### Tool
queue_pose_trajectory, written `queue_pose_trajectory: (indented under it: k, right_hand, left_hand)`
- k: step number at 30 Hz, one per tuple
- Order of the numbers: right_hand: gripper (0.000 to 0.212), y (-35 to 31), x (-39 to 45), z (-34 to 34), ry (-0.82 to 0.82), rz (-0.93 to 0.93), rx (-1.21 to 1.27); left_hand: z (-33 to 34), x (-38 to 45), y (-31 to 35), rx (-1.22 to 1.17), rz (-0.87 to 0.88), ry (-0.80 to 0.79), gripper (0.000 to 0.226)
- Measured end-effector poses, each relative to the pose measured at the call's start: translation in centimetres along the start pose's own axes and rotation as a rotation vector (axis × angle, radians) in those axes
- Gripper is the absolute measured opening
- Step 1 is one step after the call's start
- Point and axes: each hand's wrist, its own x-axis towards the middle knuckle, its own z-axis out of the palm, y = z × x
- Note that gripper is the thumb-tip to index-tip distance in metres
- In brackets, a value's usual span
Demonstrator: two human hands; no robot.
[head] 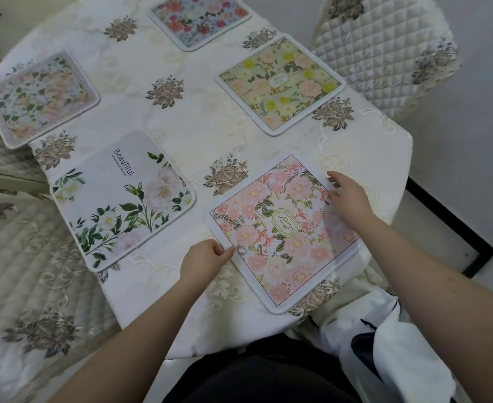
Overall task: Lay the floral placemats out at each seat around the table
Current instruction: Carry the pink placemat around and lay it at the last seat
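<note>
Several floral placemats lie on the table (198,135). A pink-flowered placemat (280,231) lies nearest me. My left hand (203,258) pinches its left corner. My right hand (348,196) rests flat on its right edge, fingers spread. A white placemat with green leaves and the word "Beautiful" (123,199) lies to the left. A yellow-flowered placemat (280,84) sits at the right, a red-and-blue placemat (200,18) at the far end, and a pale peach placemat (40,97) at the far left.
The table wears a white cloth with embroidered brown roses. A quilted chair (385,50) stands at the back right, another covered chair (21,257) at the left. A white plastic bag (385,344) lies near my lap on the right.
</note>
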Motion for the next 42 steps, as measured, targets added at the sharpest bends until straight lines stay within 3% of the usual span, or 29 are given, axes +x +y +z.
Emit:
queue_pose_trajectory:
  k: [3,7,10,13,18,22,35,42]
  right_hand:
    - [0.048,-0.5,-0.9,1.0,0.034,-0.057,-0.029]
    - [0.041,-2.5,-2.6,3.9,0.006,-0.214,-0.074]
    - [0.043,-4.1,-3.3,6.8,-0.111,-0.341,-0.146]
    - [0.046,-5.8,-3.1,9.1,-0.174,-0.399,-0.159]
    - [0.050,-7.5,-1.5,11.6,-0.255,-0.540,-0.278]
    - [0.057,-6.7,-1.6,13.0,-0.204,-0.597,-0.612]
    - [0.062,-6.4,0.3,12.3,-0.138,-0.491,-0.582]
    - [0.067,-1.6,4.9,7.0,-0.051,-0.343,-0.529]
  left_hand:
    - [-0.1,-0.1,-0.2,-0.018,0.021,0.122,0.035]
    - [0.3,0.6,1.0,-0.005,0.370,0.272,0.011]
    - [1.3,1.7,2.8,0.068,0.533,0.284,0.030]
    - [2.4,2.8,4.6,0.114,0.511,0.263,0.050]
    - [3.9,4.7,5.6,0.243,0.458,0.282,0.055]
    - [4.4,5.3,4.8,0.288,0.459,0.260,0.056]
    - [3.0,6.7,2.6,0.335,0.474,0.204,0.068]
    - [1.3,7.3,0.1,0.329,0.461,0.167,0.071]
